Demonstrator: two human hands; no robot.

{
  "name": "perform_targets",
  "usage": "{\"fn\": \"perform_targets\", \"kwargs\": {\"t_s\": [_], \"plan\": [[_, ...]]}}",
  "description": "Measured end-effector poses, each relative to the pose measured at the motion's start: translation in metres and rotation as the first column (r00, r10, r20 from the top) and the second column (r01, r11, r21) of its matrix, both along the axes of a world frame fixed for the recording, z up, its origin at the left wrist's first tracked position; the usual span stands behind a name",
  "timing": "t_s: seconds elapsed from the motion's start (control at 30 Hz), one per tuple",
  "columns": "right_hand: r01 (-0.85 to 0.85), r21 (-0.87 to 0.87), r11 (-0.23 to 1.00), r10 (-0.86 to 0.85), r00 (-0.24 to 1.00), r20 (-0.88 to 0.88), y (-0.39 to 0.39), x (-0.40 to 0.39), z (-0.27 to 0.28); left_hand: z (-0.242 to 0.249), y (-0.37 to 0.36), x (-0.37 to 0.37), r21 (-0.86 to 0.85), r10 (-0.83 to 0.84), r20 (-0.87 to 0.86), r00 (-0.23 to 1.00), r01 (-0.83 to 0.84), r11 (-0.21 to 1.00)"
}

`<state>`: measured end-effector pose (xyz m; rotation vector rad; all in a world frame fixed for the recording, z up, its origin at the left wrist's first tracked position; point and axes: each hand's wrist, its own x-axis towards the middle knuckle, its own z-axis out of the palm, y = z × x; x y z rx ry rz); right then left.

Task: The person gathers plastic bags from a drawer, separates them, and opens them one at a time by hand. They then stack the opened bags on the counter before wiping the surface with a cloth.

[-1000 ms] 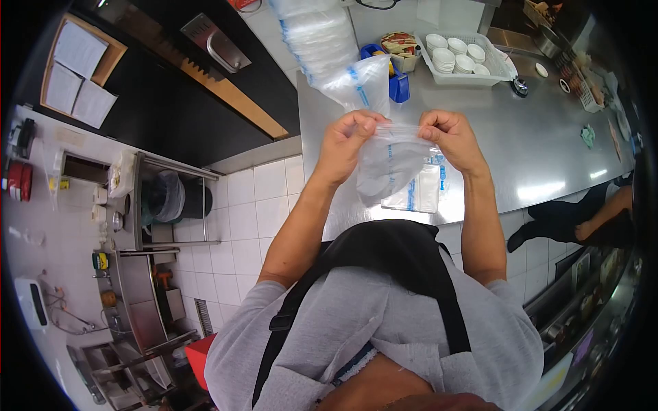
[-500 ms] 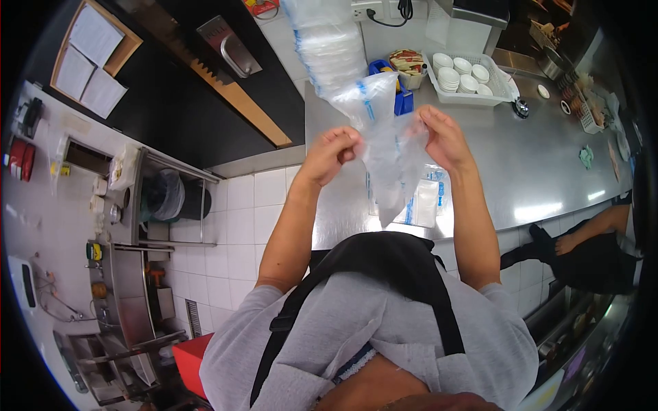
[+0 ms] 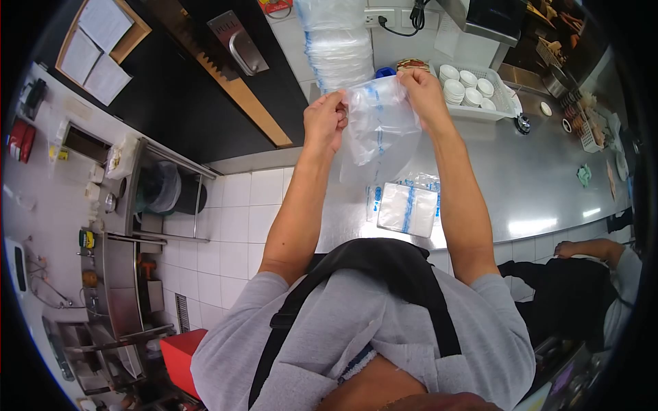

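A clear plastic bag (image 3: 384,133) with blue print hangs spread between my hands above the steel counter. My left hand (image 3: 325,121) pinches its upper left corner, fingers closed. At the upper right corner, my right hand (image 3: 423,96) grips the plastic between thumb and fingers. Below the bag, near the counter's front edge, lies a flat stack of folded clear bags (image 3: 408,209) with a blue printed stripe. A tall pile of clear plastic bags or packs (image 3: 336,51) rises just beyond my left hand; its exact contents are hard to make out.
On the steel counter (image 3: 521,164), a white basket (image 3: 504,109) holds several stacked white cups. A bell (image 3: 523,123) and a green crumpled cloth (image 3: 584,175) are to the right. Another person (image 3: 576,294) is at the lower right. A black door (image 3: 226,89) is at the left.
Both hands have moved up and away from me, and the bag, bunched before, is now spread flat between them. The folded stack shows more fully. The person at right has shifted.
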<state>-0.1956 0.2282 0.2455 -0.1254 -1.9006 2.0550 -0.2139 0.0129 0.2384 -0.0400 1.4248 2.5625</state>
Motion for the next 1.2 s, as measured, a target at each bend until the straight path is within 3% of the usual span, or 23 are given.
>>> {"fn": "perform_targets", "kwargs": {"t_s": [0.07,0.17,0.27,0.37,0.47,0.67,0.73,0.87,1.07,1.17,1.2], "plan": [[0.028,0.071,0.997,-0.028,1.000,-0.003,0.001,-0.002,-0.005,-0.004,0.001,-0.003,-0.035,-0.002,0.008,1.000,0.003,0.999],[-0.040,0.161,0.986,0.019,0.992,0.127,0.006,-0.007,-0.017,-0.026,0.002,-0.012,-0.048,-0.030,0.034,0.999,0.031,0.998],[-0.140,0.104,0.985,0.114,0.967,0.226,0.012,-0.007,-0.021,-0.040,0.004,-0.014,-0.014,-0.055,0.066,0.996,0.056,0.998],[0.037,0.268,0.963,-0.071,0.990,0.118,0.006,-0.004,-0.004,-0.029,0.005,-0.014,-0.014,-0.068,0.053,0.996,0.069,0.998],[0.060,0.410,0.910,-0.070,0.997,0.010,0.008,-0.012,0.002,-0.028,0.004,-0.014,-0.045,-0.071,0.044,0.996,0.073,0.996],[-0.172,0.298,0.939,0.091,0.960,0.267,0.015,-0.020,-0.007,-0.035,0.013,-0.008,-0.077,-0.068,0.097,0.993,0.076,0.994],[-0.126,0.380,0.916,0.067,0.984,0.165,0.013,-0.008,0.010,-0.047,0.011,-0.017,-0.105,-0.111,0.044,0.993,0.115,0.988],[-0.030,0.471,0.881,0.066,0.996,-0.059,0.017,-0.009,0.009,-0.030,0.017,-0.005,-0.078,-0.025,0.038,0.999,0.028,0.997],[-0.058,0.586,0.808,0.026,0.998,0.062,0.023,-0.006,-0.001,-0.029,0.018,-0.008,-0.106,-0.014,0.007,1.000,0.014,0.994],[-0.216,0.440,0.872,0.083,0.950,0.301,0.027,0.000,0.008,-0.030,0.018,-0.012,-0.117,-0.045,0.012,0.999,0.046,0.992],[-0.254,0.303,0.919,0.150,0.933,0.328,0.031,0.000,0.000,-0.036,0.013,-0.018,-0.131,-0.094,0.003,0.996,0.094,0.987]]}}
